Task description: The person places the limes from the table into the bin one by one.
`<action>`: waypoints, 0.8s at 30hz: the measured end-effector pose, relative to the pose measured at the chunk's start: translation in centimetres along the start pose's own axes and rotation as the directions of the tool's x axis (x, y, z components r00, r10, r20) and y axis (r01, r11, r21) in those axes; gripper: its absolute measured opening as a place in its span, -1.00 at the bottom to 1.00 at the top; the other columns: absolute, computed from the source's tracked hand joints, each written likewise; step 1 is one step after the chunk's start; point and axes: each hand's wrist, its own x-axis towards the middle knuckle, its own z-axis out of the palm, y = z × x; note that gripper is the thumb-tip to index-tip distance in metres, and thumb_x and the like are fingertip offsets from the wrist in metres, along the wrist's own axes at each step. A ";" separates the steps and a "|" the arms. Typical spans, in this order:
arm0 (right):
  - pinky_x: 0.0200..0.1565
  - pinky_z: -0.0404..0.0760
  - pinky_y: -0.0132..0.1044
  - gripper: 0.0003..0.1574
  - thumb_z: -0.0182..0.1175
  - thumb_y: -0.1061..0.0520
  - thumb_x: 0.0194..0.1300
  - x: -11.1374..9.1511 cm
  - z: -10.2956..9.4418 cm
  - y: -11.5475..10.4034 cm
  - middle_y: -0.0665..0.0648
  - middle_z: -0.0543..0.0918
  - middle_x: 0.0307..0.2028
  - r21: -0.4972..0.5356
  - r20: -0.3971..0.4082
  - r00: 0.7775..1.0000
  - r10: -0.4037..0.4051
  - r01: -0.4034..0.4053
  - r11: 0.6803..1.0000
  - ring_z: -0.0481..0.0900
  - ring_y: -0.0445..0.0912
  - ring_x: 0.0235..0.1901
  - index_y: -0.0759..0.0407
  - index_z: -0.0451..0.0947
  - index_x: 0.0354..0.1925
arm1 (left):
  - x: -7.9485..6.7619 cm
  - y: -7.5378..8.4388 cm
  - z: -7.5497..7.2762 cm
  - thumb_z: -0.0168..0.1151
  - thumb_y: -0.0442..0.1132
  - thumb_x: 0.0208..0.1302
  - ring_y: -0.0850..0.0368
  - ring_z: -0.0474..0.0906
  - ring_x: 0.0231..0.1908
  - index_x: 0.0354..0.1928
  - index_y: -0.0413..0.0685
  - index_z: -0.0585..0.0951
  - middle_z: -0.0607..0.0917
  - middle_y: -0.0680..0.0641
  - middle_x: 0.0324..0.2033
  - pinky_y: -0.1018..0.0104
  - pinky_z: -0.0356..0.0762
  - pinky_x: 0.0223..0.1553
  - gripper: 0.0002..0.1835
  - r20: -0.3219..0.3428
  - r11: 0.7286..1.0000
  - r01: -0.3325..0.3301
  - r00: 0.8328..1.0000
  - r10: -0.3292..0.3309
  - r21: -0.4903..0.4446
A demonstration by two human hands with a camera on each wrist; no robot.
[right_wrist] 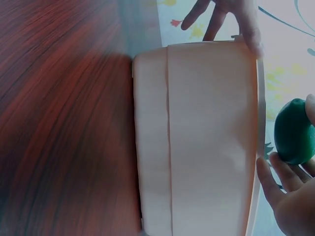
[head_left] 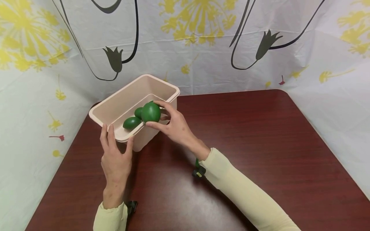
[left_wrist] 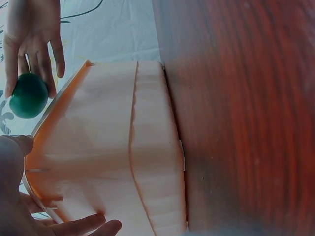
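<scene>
My right hand [head_left: 179, 128] holds a smooth green oval fruit [head_left: 151, 112] between thumb and fingers, over the near rim of a pale beige bin [head_left: 145, 136]. From the right wrist, this fruit [right_wrist: 294, 132] appears longer, with a small nub at one end. Another green fruit [head_left: 131, 123] lies inside the bin, and a further one [head_left: 138, 112] is partly hidden behind the held fruit. At the bin's near left corner, my left hand [head_left: 116, 162] touches the rim, its fingers mostly straight and its thumb spread apart along the near side.
The bin stands at the far left of a dark red-brown wooden table [head_left: 245, 144]. A white sheet [head_left: 211, 64] with yellow and dark flower prints hangs behind and beside the table. Dark straps are at both wrists, below the pale sleeves [head_left: 240, 183].
</scene>
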 end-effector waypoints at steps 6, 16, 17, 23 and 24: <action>0.13 0.71 -0.01 -0.12 0.57 0.05 0.18 0.4 0.5 -0.2 0.07 0.62 0.24 0.011 0.014 0.999 0.041 -0.041 0.999 0.79 -0.03 -0.01 -0.06 0.44 0.41 | 0.0 0.0 0.0 0.20 0.22 0.46 -0.51 0.59 -0.40 0.63 0.07 0.22 0.17 -0.04 0.63 -0.36 0.52 -0.35 -0.17 -0.002 1.000 -0.001 1.000 0.001 -0.001; 0.06 0.70 -0.29 -0.11 0.56 0.06 0.19 0.5 1.4 -0.1 0.05 0.59 0.25 0.029 0.029 0.996 0.082 -0.083 0.996 0.78 -0.04 -0.02 0.00 0.41 0.42 | -0.2 0.0 -0.2 0.21 0.20 0.46 -0.51 0.60 -0.37 0.64 0.08 0.20 0.17 -0.07 0.63 -0.37 0.52 -0.32 -0.16 0.000 1.000 -0.001 1.000 0.001 -0.004; 0.05 0.70 -0.32 -0.11 0.55 0.06 0.20 0.5 1.5 0.0 0.05 0.59 0.26 0.031 0.034 0.996 0.087 -0.088 0.996 0.78 -0.05 -0.01 -0.01 0.40 0.42 | -0.3 0.0 -0.2 0.21 0.19 0.46 -0.50 0.59 -0.38 0.64 0.09 0.20 0.16 -0.07 0.63 -0.37 0.52 -0.33 -0.16 0.000 1.000 0.001 1.000 -0.001 -0.004; 0.01 0.69 -0.33 -0.12 0.55 -0.01 0.21 0.8 1.8 -0.1 0.06 0.63 0.20 0.001 0.017 0.995 0.098 -0.098 0.995 0.78 -0.09 -0.05 -0.06 0.40 0.41 | -0.2 0.1 -0.2 0.19 0.20 0.47 -0.49 0.59 -0.40 0.64 0.10 0.18 0.16 -0.06 0.64 -0.36 0.51 -0.34 -0.17 0.003 1.000 -0.002 1.000 0.002 0.000; 0.00 0.69 -0.34 -0.12 0.54 -0.02 0.21 0.8 1.8 -0.1 0.06 0.63 0.19 -0.012 0.014 0.995 0.099 -0.098 0.995 0.78 -0.11 -0.07 -0.06 0.40 0.41 | -0.3 0.1 -0.1 0.19 0.20 0.47 -0.49 0.59 -0.39 0.64 0.10 0.18 0.16 -0.06 0.64 -0.37 0.51 -0.33 -0.17 0.004 1.000 -0.002 1.000 0.002 -0.001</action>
